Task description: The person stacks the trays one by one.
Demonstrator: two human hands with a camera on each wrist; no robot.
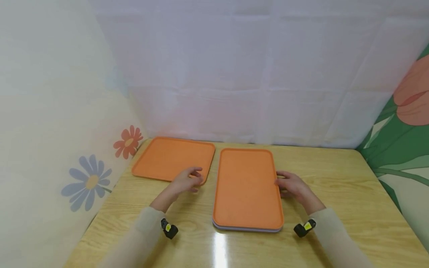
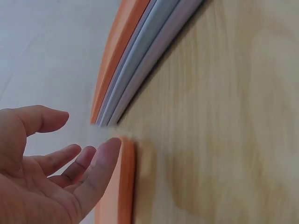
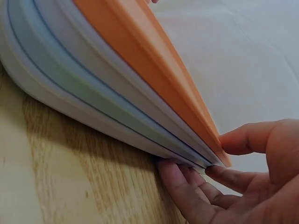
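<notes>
A stack of trays lies in the middle of the table, with an orange tray (image 1: 248,188) on top and several pale trays (image 3: 88,88) in lavender, greenish and whitish tones below it. My right hand (image 1: 294,188) is at the stack's right long side. In the right wrist view its thumb (image 3: 245,138) touches the orange rim while curled fingers (image 3: 180,184) reach the lower edges, gripping the side. My left hand (image 1: 186,181), fingers loosely bent and holding nothing, overlaps the near right corner of another orange tray (image 1: 174,158) at the back left.
The wooden table (image 1: 321,171) ends at a white cloth backdrop (image 1: 207,74) behind and a flower-printed wall (image 1: 63,126) on the left. Large printed tulips and leaves (image 1: 402,137) cover the right wall. A narrow gap of tabletop separates the stack from the single tray.
</notes>
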